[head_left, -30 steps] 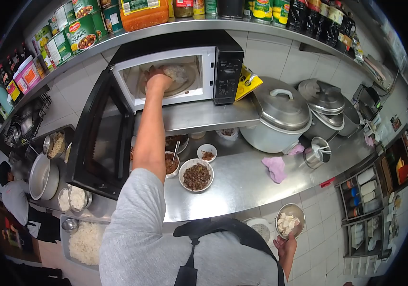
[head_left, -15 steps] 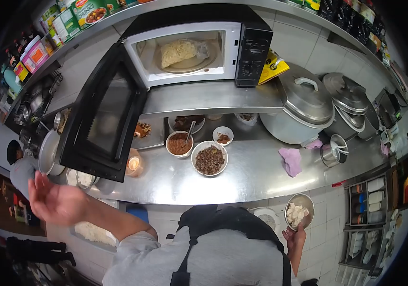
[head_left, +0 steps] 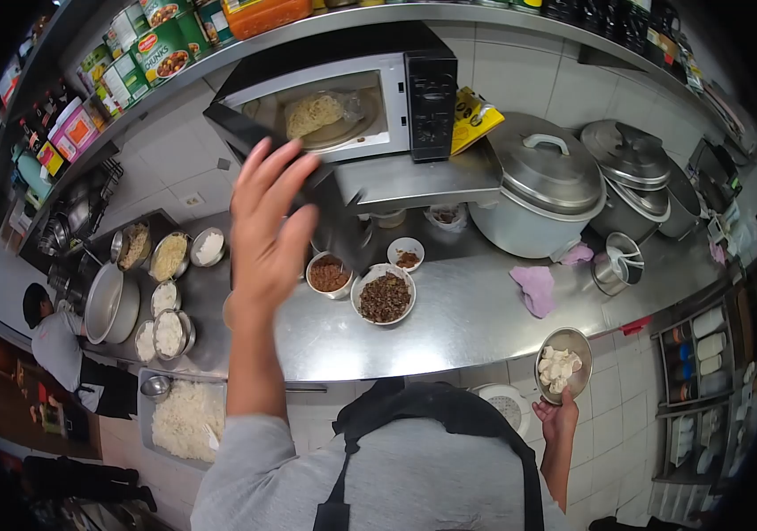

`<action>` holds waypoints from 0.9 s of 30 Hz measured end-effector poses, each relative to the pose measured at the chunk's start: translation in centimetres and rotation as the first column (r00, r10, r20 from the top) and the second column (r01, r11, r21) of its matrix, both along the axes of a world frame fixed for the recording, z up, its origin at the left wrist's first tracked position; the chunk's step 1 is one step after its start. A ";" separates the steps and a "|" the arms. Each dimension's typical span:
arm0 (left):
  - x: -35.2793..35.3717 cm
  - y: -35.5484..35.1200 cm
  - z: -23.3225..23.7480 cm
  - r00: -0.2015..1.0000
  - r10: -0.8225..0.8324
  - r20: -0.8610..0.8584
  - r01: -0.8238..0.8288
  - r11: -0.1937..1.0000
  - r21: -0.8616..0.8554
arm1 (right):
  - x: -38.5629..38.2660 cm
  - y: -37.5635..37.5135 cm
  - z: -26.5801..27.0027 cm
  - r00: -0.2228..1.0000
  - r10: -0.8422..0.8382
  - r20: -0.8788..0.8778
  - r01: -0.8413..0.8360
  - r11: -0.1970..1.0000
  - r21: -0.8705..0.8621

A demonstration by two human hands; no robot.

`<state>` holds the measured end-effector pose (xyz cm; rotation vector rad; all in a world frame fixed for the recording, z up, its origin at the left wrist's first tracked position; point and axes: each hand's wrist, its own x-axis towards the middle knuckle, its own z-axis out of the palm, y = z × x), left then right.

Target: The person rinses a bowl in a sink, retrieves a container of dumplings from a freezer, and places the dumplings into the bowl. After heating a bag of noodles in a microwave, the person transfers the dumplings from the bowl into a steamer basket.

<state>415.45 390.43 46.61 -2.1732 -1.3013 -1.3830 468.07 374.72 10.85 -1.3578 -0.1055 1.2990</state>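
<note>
My left hand (head_left: 268, 221) is raised with its fingers stretched out, at the dark microwave door (head_left: 339, 199), which stands partly swung out. Behind the door, the microwave (head_left: 432, 97) holds a plastic bag of pale noodles (head_left: 316, 115) on its turntable. Low on the right, my right hand (head_left: 558, 414) is closed on the rim of a metal bowl (head_left: 580, 347). Pale, whitish chunks (head_left: 559, 368) lie in that bowl. On the counter beyond my left hand are a bowl of dark chopped food (head_left: 386, 298), a bowl of reddish-brown food (head_left: 329, 274) and a small white bowl (head_left: 406, 254).
Large lidded pots (head_left: 538, 177) and a pink cloth (head_left: 534, 290) are on the right of the steel counter (head_left: 458, 327). Several food bowls (head_left: 169, 257) are at the left, above a rice tray (head_left: 185, 425). Another person (head_left: 60, 341) stands at far left.
My left hand has swung up and right from the lower left. The microwave door has moved toward shut, uncovering bowls at the left. My right hand still holds the metal bowl.
</note>
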 end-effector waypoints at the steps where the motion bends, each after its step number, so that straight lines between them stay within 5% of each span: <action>1: 1.7 2.8 0.0 0.997 0.041 -0.069 -0.038 0.998 0.044 | 0.1 -0.4 -0.1 1.000 -0.017 -0.001 0.017 1.000 -0.004; 5: 6.0 12.8 0.4 0.936 0.247 -0.250 -0.203 0.960 0.190 | 0.8 -3.1 -1.4 0.998 -0.064 -0.013 0.064 0.998 -0.002; 10: 7.6 20.3 -0.5 0.804 0.477 -0.354 -0.459 0.877 0.141 | 1.3 -7.4 -2.2 0.985 -0.173 -0.022 0.173 0.985 0.016; 13: 8.1 20.8 -0.5 0.791 0.478 -0.383 -0.491 0.868 0.071 | 1.6 -10.3 -2.6 0.964 -0.266 -0.026 0.266 0.964 0.010; 15: 8.9 19.9 -1.7 0.826 0.470 -0.311 -0.454 0.882 0.127 | 1.6 -13.0 -2.3 0.957 -0.288 -0.022 0.289 0.957 0.024; 17: 10.2 17.7 -3.3 0.965 0.259 -0.039 -0.234 0.921 0.312 | 2.1 -14.6 -1.7 0.949 -0.313 -0.022 0.314 0.948 0.051; 18: 11.0 17.3 -4.8 0.989 0.137 0.049 -0.145 0.959 0.243 | 2.2 -15.5 -1.8 0.941 -0.339 0.010 0.339 0.941 0.026; 19: 11.6 18.0 -7.0 0.971 0.072 0.226 -0.054 0.995 -0.082 | 2.2 -16.6 -1.5 0.930 -0.365 0.047 0.365 0.931 -0.008; 20: 12.4 19.1 -8.1 0.765 0.014 0.643 0.296 0.880 -0.372 | 2.3 -17.3 -1.2 0.915 -0.401 0.045 0.402 0.916 -0.008; 21: 13.3 20.3 -9.1 0.401 0.164 0.901 0.678 0.609 -0.412 | 2.3 -18.1 -0.8 0.907 -0.416 0.059 0.418 0.909 -0.017; 22: 13.6 21.5 -9.8 0.130 0.268 0.955 0.857 0.454 -0.244 | 2.3 -18.8 -0.2 0.905 -0.422 0.061 0.422 0.906 -0.003; 23: 13.7 22.9 -10.4 -0.122 0.406 0.906 0.950 0.313 -0.012 | 2.3 -19.0 0.2 0.903 -0.426 0.058 0.426 0.905 0.016; 24: 13.8 24.4 -11.3 -0.307 0.413 0.858 0.936 0.292 0.195 | 2.1 -19.2 0.6 0.896 -0.440 0.063 0.440 0.898 0.015; 25: 13.5 25.9 -12.4 -0.297 0.418 0.859 0.943 0.269 0.195 | 1.9 -19.5 0.6 0.889 -0.451 0.084 0.451 0.892 0.018; 27: 13.1 29.2 -14.3 -0.562 0.385 0.732 0.827 0.254 0.502 | 0.4 -20.7 1.0 0.849 -0.515 0.117 0.519 0.855 0.001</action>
